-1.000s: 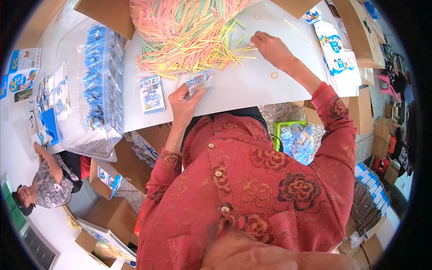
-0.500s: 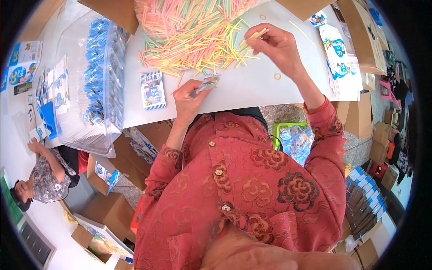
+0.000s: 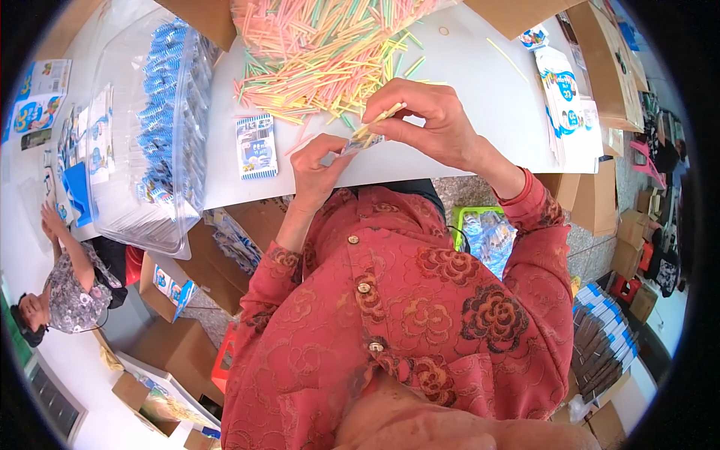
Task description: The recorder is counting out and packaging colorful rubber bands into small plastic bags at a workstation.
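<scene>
Between the thumb and fingers of my left hand (image 3: 312, 169) is a small clear-and-blue packet (image 3: 352, 147), held near the table's front edge. My right hand (image 3: 439, 124) pinches a few thin pale yellow sticks (image 3: 388, 114), their lower ends at the packet's mouth. Whether they are inside it I cannot tell. Just beyond both hands spreads a loose heap of pink, yellow and green sticks (image 3: 315, 86), spilling from a clear bag (image 3: 300, 26). A flat blue-and-white packet (image 3: 256, 148) lies on the table, left of my left hand.
A clear plastic tray (image 3: 154, 232) at the left holds a row of blue packets (image 3: 161, 97). Printed cards (image 3: 559, 97) are stacked at the table's right side. Cardboard boxes (image 3: 607, 67) flank the table. Below stands a green basket (image 3: 457, 221). Another person (image 3: 79, 289) sits at far left.
My right hand has come left and nearer from beside the stick heap, bringing the sticks to the packet. My left hand keeps hold of the packet, nearly in place.
</scene>
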`<state>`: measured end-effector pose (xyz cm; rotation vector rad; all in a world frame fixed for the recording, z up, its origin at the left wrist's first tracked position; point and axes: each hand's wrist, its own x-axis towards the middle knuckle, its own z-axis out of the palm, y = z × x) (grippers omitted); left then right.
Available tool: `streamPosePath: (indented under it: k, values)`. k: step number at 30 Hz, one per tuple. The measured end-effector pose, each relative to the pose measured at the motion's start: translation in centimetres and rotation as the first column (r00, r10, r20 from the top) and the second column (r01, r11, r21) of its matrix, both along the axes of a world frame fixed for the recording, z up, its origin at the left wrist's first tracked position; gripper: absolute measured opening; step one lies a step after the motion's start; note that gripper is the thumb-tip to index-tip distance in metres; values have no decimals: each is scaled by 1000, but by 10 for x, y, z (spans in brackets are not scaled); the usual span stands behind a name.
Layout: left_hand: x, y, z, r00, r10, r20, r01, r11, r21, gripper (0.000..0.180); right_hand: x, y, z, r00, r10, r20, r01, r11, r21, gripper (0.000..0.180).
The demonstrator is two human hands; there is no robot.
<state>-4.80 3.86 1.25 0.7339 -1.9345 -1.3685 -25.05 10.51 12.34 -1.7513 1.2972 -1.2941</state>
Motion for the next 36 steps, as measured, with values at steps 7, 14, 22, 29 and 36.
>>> streamPosePath:
  k: [7,14,22,29,36]
  values:
    - [1,-2,-1,1000,-1,-3,1,1000,-30,12,-2,2,7,995,-61,-84,44,982,-186,18]
    - [0,-1,9,999,-13,43,13,1000,-7,11,1,11,-2,986,31,-162,-79,951,-300,20]
    - [-2,0,8,999,-40,4,40,999,-25,12,3,12,-4,988,-15,-156,-4,993,-118,16]
    - [-3,-2,6,999,-26,-27,23,996,-85,12,5,7,-5,980,-52,-193,66,996,63,10]
    - [-4,-6,14,998,-28,58,30,999,-43,13,2,-5,-14,955,-148,-256,117,984,-132,19]
